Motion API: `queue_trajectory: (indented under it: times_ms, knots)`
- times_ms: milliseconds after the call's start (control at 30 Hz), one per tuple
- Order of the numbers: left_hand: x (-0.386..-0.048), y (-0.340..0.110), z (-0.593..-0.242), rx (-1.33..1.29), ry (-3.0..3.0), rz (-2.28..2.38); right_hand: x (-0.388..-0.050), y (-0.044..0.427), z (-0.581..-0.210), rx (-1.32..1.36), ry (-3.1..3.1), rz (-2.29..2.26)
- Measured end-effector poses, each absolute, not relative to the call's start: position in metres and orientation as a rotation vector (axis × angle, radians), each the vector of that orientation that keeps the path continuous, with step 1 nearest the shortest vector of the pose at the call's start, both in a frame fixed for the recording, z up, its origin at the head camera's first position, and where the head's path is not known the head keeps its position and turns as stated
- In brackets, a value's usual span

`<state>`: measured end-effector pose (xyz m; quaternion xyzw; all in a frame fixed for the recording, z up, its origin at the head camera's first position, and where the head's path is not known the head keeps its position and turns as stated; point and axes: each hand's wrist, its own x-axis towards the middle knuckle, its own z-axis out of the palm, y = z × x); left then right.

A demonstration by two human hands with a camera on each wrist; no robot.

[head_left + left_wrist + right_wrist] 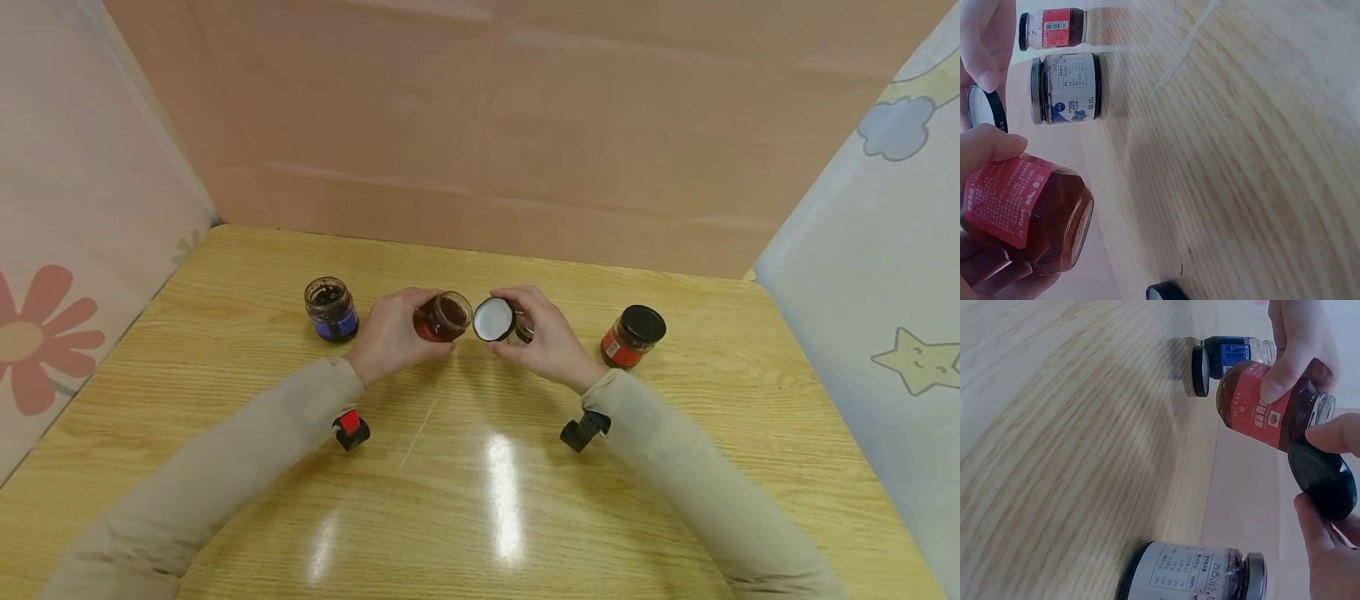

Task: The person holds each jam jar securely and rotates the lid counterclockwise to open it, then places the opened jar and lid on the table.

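My left hand (390, 333) grips a lidless glass jar (433, 320) with a red label and dark reddish-brown contents, tilted with its mouth toward the right hand. My right hand (547, 337) pinches a black lid (493, 319) by its edge. The lid's white inside faces the jar in the head view; its black top (1322, 478) shows in the right wrist view. Lid and jar mouth are close together; whether they touch I cannot tell. Behind the right hand stands a capped jar with a white label (1072, 89), mostly hidden in the head view.
At left stands a lidless blue-labelled jar (332, 312) with dark contents. A black lid (1200, 371) lies flat on the table near it. At right is a red-labelled jar (633, 336) with a black lid. A pinkish-brown wall (480, 125) bounds the table's (450, 517) back.
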<state>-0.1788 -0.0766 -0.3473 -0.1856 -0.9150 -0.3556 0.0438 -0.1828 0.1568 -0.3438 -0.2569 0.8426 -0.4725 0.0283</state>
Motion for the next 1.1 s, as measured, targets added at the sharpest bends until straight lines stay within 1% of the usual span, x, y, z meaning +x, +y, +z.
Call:
queue_trajectory:
  times_ms: [700,1100]
  knots:
    - [-0.1801,-0.0788,-0.3512,-0.456,-2.789,-1.152,-0.1819,0.1528,-0.3488,-0.737,2.784,-1.331]
    - [-0.1803,-0.0818,-0.3519,-0.431,-2.767,-1.196,-0.1805,0.1477,-0.3487,-0.667,2.698,-1.384]
